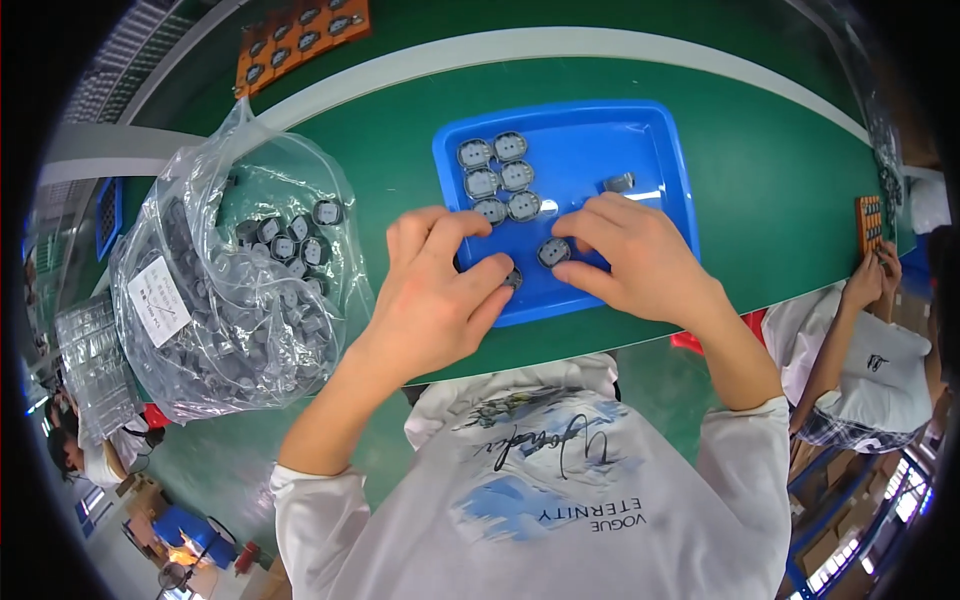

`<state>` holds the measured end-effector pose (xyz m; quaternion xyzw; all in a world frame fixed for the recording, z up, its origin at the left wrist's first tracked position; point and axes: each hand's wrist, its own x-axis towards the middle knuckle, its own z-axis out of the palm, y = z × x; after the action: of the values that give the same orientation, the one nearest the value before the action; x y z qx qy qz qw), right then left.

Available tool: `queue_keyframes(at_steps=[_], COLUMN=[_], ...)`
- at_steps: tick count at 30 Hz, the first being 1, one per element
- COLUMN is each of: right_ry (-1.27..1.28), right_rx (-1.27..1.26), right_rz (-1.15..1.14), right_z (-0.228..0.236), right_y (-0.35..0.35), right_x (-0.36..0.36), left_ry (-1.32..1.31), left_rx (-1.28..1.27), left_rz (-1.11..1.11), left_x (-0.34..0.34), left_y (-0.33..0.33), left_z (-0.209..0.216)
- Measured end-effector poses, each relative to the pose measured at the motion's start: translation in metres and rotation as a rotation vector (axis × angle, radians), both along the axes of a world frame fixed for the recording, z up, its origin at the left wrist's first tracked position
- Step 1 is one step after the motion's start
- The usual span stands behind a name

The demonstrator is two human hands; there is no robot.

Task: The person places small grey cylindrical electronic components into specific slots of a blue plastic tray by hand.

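Note:
My left hand (435, 285) is over the left side of a blue tray (683, 200). Its lower fingertips close on a small round grey plastic part (513, 278), mostly hidden by the fingers. My right hand (635, 255) reaches in from the right, thumb and fingers closed around another grey part (553, 252) that lies face up. Above my left hand, several similar grey housings (516, 176) stand in two columns at the tray's upper left. One more grey part (620, 182) rests on its side above my right hand.
To the left, an open clear plastic bag (250, 300) holds many grey parts and bears a white label (158, 300). An orange tray (300, 42) of parts sits at the far left, beyond a white rail (560, 42). At right, another person's hands (875, 275) hold an orange tray (869, 222).

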<state>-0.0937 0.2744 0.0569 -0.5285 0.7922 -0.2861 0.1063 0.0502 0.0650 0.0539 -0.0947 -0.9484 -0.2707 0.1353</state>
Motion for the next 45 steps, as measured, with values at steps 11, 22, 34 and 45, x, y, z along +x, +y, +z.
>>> queue_keyframes(at_steps=[11,22,34,45], right_ry=[-0.026,0.005,0.027,0.006], right_rx=[-0.006,-0.054,-0.010,-0.021], right_rz=[-0.064,-0.092,-0.142,-0.127], right_z=[-0.005,-0.008,-0.008,-0.002], right_y=[-0.004,-0.013,-0.014,-0.014], right_x=[0.012,0.015,0.018,0.014], left_ry=[0.028,0.031,0.035,0.008], left_rx=[-0.036,-0.055,-0.084,-0.083], left_rz=[0.222,0.252,0.288,0.275], left_x=[0.004,0.005,0.002,-0.004], left_y=[0.018,0.020,0.022,0.027], left_z=[0.001,-0.006,-0.004,-0.003])
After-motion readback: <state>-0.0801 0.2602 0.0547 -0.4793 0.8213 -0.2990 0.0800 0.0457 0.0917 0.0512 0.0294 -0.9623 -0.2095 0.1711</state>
